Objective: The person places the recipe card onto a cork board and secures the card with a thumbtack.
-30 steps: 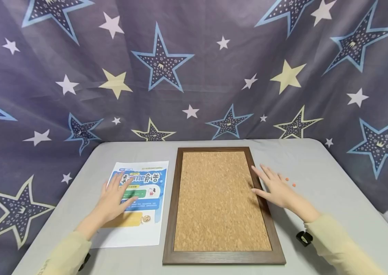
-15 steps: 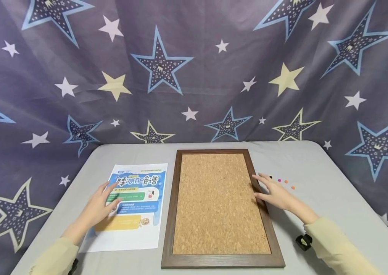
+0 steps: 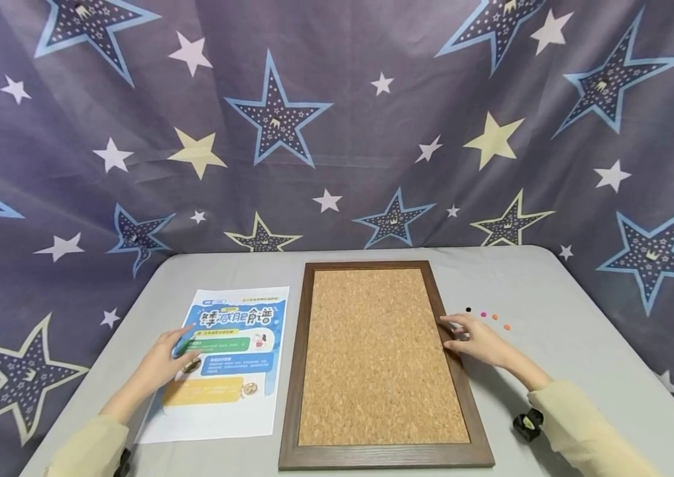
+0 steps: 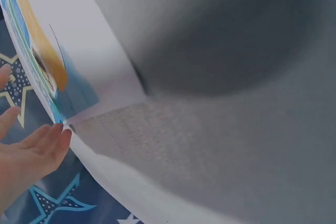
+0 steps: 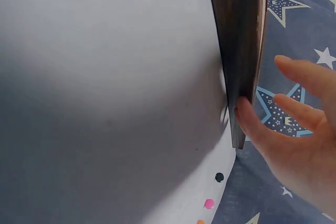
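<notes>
A cork board (image 3: 381, 358) with a dark brown frame lies flat in the middle of the table in the head view. To its left is a printed paper poster (image 3: 235, 424) with blue, green and yellow panels. My left hand (image 3: 148, 371) is over the poster's left edge, fingers extended and loosely bent, holding nothing. My right hand (image 3: 482, 342) is at the board's right edge with relaxed, spread fingers. In the right wrist view a digit overlaps the side of the wooden frame (image 5: 241, 40); whether it presses there I cannot tell.
Small round pieces, black (image 3: 468, 309), pink (image 3: 483, 315) and orange (image 3: 507, 327), lie in a row beyond my right hand. A grey cloth covers the table (image 3: 575, 318). Behind it hangs a star-patterned curtain (image 3: 348, 146).
My left hand has drawn back leftward, uncovering more of the poster. The right hand has shifted slightly down along the frame, and the black and pink pieces now show. The head view has tilted slightly.
</notes>
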A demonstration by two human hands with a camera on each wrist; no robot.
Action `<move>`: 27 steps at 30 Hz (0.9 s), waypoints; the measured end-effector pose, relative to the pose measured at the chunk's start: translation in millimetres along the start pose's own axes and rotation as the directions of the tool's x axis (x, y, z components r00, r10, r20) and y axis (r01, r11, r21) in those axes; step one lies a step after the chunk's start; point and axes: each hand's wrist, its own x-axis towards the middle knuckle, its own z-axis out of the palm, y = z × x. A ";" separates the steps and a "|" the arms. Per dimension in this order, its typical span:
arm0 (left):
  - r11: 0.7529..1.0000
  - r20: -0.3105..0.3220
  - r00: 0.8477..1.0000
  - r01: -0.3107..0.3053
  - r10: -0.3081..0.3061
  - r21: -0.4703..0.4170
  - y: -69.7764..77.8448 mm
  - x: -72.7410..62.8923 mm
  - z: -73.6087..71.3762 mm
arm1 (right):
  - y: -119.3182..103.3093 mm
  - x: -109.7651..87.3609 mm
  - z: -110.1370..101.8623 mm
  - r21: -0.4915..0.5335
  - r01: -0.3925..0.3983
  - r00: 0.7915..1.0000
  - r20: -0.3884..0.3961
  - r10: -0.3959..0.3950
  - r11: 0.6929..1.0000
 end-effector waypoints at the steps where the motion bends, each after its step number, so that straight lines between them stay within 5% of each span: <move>1: 1.000 0.007 1.000 0.006 -0.006 -0.008 -0.8 0.5 -0.3 | 0.9 -0.4 0.4 -0.005 -0.008 1.000 0.001 0.008 1.000; 12: 0.993 0.067 0.992 0.107 -0.104 -0.042 -9.2 -1.6 -2.9 | 7.7 0.7 3.5 -0.023 -0.047 0.999 0.010 0.047 0.999; 21: 0.995 0.005 0.996 0.087 -0.087 -0.038 -18.1 1.1 -0.9 | 6.9 0.3 3.6 0.013 -0.071 0.997 0.017 0.070 0.997; 27: 0.992 0.019 0.994 0.112 -0.111 -0.052 -22.2 3.3 -2.6 | 7.4 -0.2 4.7 0.023 -0.106 0.994 0.011 0.106 0.994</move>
